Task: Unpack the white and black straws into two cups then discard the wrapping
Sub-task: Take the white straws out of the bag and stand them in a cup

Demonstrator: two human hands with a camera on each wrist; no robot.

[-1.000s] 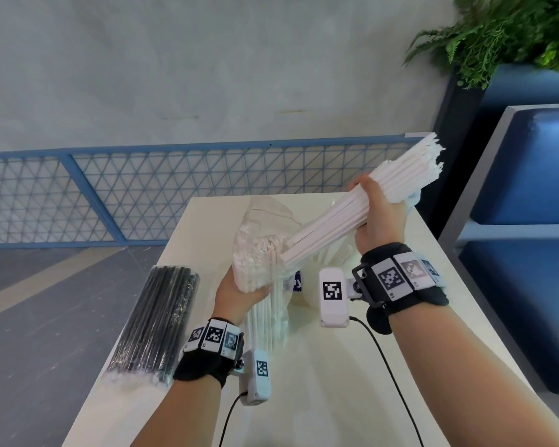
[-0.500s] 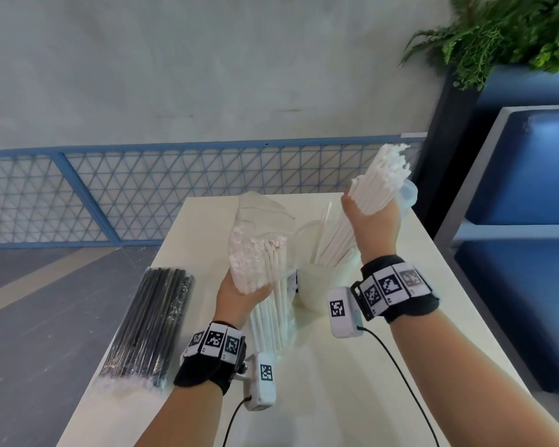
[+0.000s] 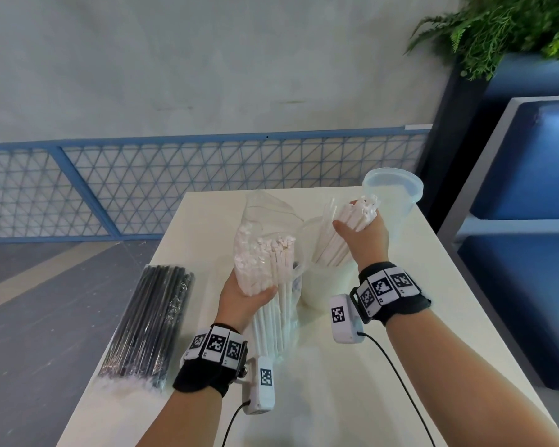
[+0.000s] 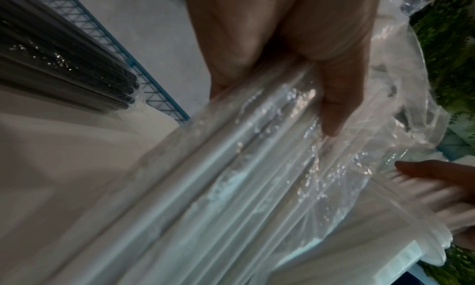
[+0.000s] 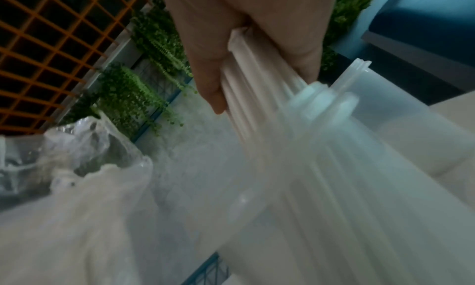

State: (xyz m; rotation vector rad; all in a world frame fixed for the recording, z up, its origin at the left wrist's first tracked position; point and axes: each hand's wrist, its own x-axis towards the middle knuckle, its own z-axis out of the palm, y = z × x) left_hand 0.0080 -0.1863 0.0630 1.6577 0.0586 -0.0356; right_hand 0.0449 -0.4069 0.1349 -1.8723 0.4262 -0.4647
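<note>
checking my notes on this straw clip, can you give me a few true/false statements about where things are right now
1. The right hand grips a bundle of white straws whose lower ends sit in the near cup. True.
2. The left hand holds nothing. False: it grips the clear wrapping, with white straws inside it.
3. The pack of black straws is already opened and emptied. False: it lies on the table, with the straws inside its wrapper.
4. The far cup has no straws in it. True.
5. The black straws lie to the right of both hands. False: they lie to the left.
</note>
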